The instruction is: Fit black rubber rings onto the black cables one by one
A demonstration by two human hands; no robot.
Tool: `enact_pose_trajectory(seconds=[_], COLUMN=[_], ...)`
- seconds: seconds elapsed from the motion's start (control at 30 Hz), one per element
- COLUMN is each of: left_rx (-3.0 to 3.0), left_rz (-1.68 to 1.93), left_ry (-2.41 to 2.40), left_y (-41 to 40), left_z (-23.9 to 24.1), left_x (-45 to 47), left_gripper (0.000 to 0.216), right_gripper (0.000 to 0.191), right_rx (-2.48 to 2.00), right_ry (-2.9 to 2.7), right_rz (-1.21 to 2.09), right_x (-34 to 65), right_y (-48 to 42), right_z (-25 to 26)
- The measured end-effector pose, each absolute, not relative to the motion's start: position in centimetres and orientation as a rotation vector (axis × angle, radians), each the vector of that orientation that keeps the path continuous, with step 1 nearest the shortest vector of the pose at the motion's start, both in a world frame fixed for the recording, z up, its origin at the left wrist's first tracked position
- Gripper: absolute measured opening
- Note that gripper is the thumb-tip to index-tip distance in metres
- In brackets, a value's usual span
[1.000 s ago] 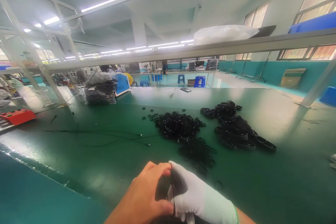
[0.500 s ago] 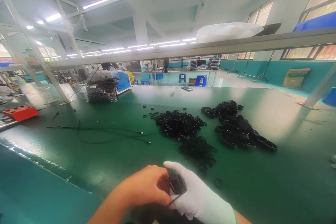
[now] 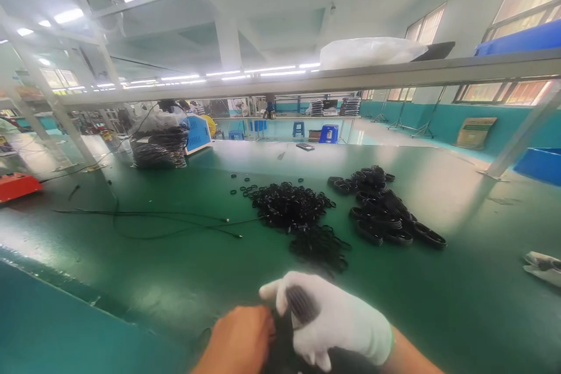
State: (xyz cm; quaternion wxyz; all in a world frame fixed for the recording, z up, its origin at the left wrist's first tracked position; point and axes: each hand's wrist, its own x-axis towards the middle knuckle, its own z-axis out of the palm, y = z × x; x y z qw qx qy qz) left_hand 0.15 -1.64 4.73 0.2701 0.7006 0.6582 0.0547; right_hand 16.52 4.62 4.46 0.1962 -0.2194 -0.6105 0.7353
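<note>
My right hand, in a white glove, is closed around a ribbed stack of black bands; its index finger points out to the left. Just left of it, my bare left hand is lowered with its fingers curled and somewhat blurred; what they hold, if anything, is hidden. Beneath both hands lies a dark mass at the bottom edge, too blurred to make out. Ahead of the hands is a heap of small black rings, with a looser spread of thin black bands at its near side.
Bundles of black bands lie on the green table at the right. Thin black cables stretch across the left. Farther back are a plastic-wrapped stack, a blue machine and a phone. An overhead shelf bar spans the view.
My left hand has moved down and away from the right hand, which it was touching at the black bands. My right hand still grips the stack, and its index finger now extends left. The view shifted slightly right.
</note>
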Motion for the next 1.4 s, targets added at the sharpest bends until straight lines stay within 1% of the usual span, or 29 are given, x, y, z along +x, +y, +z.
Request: enact_pose_trajectory(seconds=[0.03, 0.07, 0.13, 0.2, 0.27, 0.33, 0.4, 0.47, 0.53, 0.57, 0.63, 0.67, 0.7, 0.8, 0.83, 0.97, 1.07, 1.2, 1.3, 1.4], left_rx=[1.728, 1.581, 1.326, 1.102, 0.947, 0.898, 0.982, 1.184, 1.484, 1.640, 1.905, 1.982, 2.022, 2.013, 1.991, 1.952, 1.916, 1.723, 1.698, 1.722], left_rz=[0.096, 0.092, 0.259, 0.571, 0.828, 0.961, 1.036, 1.050, 0.987, 0.925, 0.806, 0.763, 0.741, 0.769, 0.781, 0.818, 0.879, 0.986, 1.059, 0.923], left_ry=[1.648, 1.513, 1.314, 1.228, 1.162, 1.107, 1.139, 1.291, 1.461, 1.512, 1.551, 1.566, 1.589, 1.685, 1.703, 1.716, 1.703, 1.616, 1.610, 1.519], left_y=[-0.9, -0.2, 0.7, 1.1, 1.0, 0.8, 0.6, 0.5, 0.4, 0.5, 0.6, 0.7, 0.8, 1.2, 1.4, 1.8, 1.8, 1.6, 1.6, 1.8], left_z=[5.2, 5.9, 7.3, 8.5, 9.1, 9.2, 9.0, 9.0, 9.1, 9.1, 8.9, 8.7, 8.4, 7.5, 7.3, 7.0, 7.1, 6.8, 7.0, 7.7], left_x=[-0.5, -1.2, -2.1, -2.2, -1.7, -0.9, -0.4, -0.2, 0.0, 0.1, 0.5, 0.7, 0.9, 1.3, 1.4, 1.2, 1.0, 1.0, 0.6, -1.0], left_gripper=[0.025, 0.023, 0.019, 0.015, 0.018, 0.021, 0.018, 0.016, 0.020, 0.025, 0.034, 0.038, 0.040, 0.042, 0.042, 0.040, 0.036, 0.026, 0.025, 0.030], right_gripper=[0.043, 0.047, 0.050, 0.049, 0.049, 0.049, 0.047, 0.048, 0.046, 0.040, 0.023, 0.020, 0.026, 0.051, 0.054, 0.044, 0.049, 0.053, 0.048, 0.045], right_rx=[-0.460, -0.302, -0.065, 0.043, 0.046, -0.027, -0.131, -0.234, -0.341, -0.402, -0.498, -0.506, -0.487, -0.374, -0.340, -0.237, -0.209, -0.103, -0.090, -0.216], right_ry=[-1.564, -1.409, -1.155, -1.031, -1.033, -1.062, -1.070, -1.063, -1.105, -1.150, -1.248, -1.265, -1.254, -1.097, -1.041, -0.917, -0.897, -0.837, -0.809, -0.793], right_rz=[2.261, 2.381, 2.412, 2.372, 2.375, 2.392, 2.387, 2.371, 2.395, 2.409, 2.439, 2.448, 2.457, 2.533, 2.567, 2.648, 2.634, 2.632, 2.571, 2.476], right_x=[16.6, 16.6, 16.3, 15.8, 15.6, 15.7, 15.9, 16.1, 16.2, 16.1, 15.8, 15.7, 15.6, 15.3, 15.2, 15.0, 15.1, 14.8, 14.3, 14.1], right_y=[4.6, 4.5, 4.5, 4.5, 4.6, 4.7, 4.8, 4.8, 4.8, 4.8, 4.8, 4.8, 4.9, 5.0, 5.1, 5.1, 4.8, 4.2, 4.0, 3.9], right_z=[4.3, 4.1, 3.7, 3.3, 3.0, 2.8, 2.8, 3.0, 3.3, 3.3, 3.3, 3.1, 2.8, 1.7, 1.4, 1.5, 1.8, 1.1, 0.5, 1.2])
